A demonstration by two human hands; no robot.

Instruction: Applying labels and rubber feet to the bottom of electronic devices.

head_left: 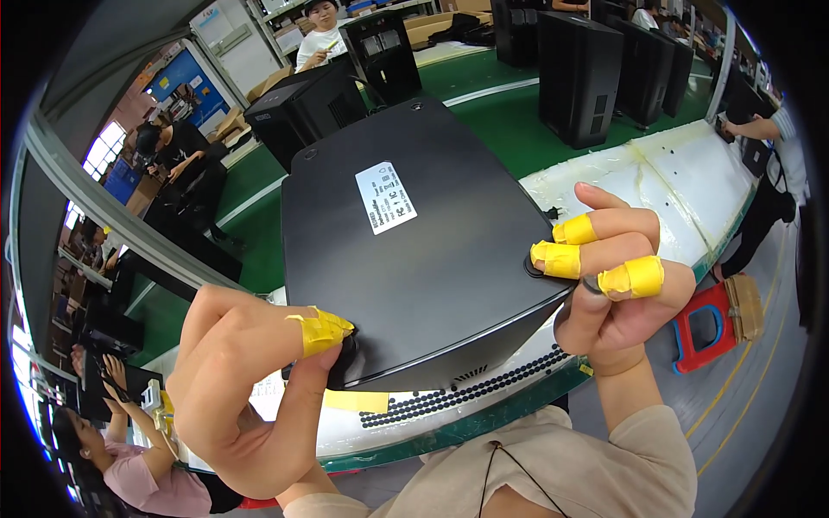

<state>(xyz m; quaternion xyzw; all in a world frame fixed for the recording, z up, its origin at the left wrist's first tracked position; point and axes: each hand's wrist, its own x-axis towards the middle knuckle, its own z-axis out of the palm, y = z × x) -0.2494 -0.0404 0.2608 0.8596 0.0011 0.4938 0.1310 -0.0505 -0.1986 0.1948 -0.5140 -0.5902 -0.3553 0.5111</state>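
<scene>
Both hands (250, 380) (617, 285) press taped fingertips onto black case (414, 259) corners.

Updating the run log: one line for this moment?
left hand: pressing round foot | right hand: on round pad | black case: on bench

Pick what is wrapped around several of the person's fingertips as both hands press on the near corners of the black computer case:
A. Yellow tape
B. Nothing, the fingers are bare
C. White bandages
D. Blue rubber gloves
A: yellow tape bands show on three fingers of the right hand and one finger of the left hand, at the black computer case.
</scene>
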